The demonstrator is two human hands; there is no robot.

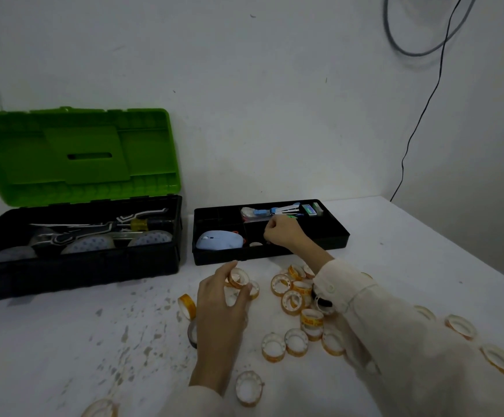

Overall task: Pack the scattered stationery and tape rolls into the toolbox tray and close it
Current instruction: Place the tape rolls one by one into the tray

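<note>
The black toolbox tray point(339, 236) lies on the white table, right of the toolbox point(76, 266) with its green lid point(76, 155) raised. In the tray are a pale blue mouse point(219, 239), a stapler point(281, 210), a small green box point(308, 209) and one tape roll point(256, 244). My right hand point(282, 230) hovers over the tray's middle compartment with curled fingers; what it holds is hidden. My left hand point(223, 299) grips a clear tape roll point(238, 277) with an orange core. Several more tape rolls point(293, 302) lie scattered on the table in front of the tray.
The toolbox base holds a screwdriver point(139, 224), a black-and-white tool and large tape rolls. Loose rolls lie near the front edge point(248, 388) and far right point(498, 359). A black cable point(419, 121) hangs down the wall at the right. The table's right edge runs diagonally.
</note>
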